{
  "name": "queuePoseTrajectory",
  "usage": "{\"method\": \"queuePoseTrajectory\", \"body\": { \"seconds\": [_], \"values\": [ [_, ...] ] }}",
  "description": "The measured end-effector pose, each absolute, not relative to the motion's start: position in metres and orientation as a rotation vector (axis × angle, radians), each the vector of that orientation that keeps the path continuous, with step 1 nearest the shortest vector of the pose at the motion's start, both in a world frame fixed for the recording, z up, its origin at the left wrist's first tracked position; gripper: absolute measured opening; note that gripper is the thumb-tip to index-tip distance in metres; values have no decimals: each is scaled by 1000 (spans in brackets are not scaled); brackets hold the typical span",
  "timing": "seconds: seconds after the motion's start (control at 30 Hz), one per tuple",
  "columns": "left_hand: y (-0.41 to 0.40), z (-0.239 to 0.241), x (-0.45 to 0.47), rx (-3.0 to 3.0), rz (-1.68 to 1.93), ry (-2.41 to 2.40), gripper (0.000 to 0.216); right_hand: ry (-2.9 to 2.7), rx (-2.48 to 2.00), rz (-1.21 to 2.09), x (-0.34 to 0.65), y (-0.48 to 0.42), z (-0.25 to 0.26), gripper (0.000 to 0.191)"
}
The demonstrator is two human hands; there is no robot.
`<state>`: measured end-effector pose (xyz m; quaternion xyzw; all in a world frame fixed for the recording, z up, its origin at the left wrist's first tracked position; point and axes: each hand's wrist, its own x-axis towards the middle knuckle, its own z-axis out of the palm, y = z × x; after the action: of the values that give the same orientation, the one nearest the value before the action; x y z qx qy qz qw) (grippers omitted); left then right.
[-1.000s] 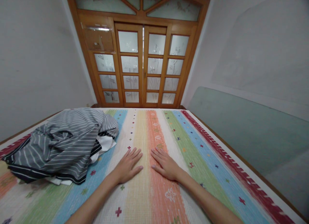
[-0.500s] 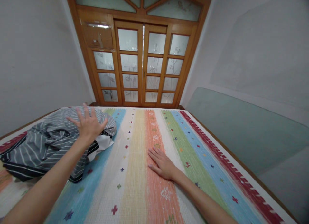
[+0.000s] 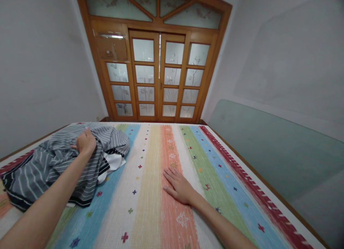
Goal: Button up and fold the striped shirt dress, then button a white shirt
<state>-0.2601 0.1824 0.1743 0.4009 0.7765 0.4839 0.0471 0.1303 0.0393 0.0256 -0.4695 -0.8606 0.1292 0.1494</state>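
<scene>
A crumpled grey garment [image 3: 60, 159] with white stripes and black striped trim lies in a heap at the left. My left hand [image 3: 86, 141] is closed on a fold near the heap's upper middle, its fingers partly hidden. White fabric [image 3: 114, 162] shows from under the garment's right edge. My right hand [image 3: 178, 186] rests flat, fingers stretched out, on an orange stripe of the multicoloured striped cloth [image 3: 150, 213], apart from the garment.
The cloth covers a wide flat surface with a white border and brown edge. A wooden door with frosted panes [image 3: 158, 77] stands at the far end. Grey-white walls rise at both sides, and a pale green panel [image 3: 268, 138] lines the right one.
My left hand, spread wide above the garment before, has come down left and closed on its fabric. The right hand stays flat in place. The view has tilted up slightly.
</scene>
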Motion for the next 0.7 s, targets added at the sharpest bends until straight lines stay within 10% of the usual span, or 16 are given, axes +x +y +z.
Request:
{"method": "queuePoseTrajectory", "body": {
  "seconds": [0.27, 0.47, 0.7],
  "values": [
    [174, 231, -167, 1239, 1938, 1264, 45, -2182, -1267, 744, 138, 52, 23, 64],
    [111, 203, -91, 1681, 885, 777, 58, -1457, -1182, 1156, 160, 86, 32, 59],
    [76, 82, -89, 2267, 504, 745, 48, -1226, -1210, 1176, 203, 97, 41, 51]
  ]
}}
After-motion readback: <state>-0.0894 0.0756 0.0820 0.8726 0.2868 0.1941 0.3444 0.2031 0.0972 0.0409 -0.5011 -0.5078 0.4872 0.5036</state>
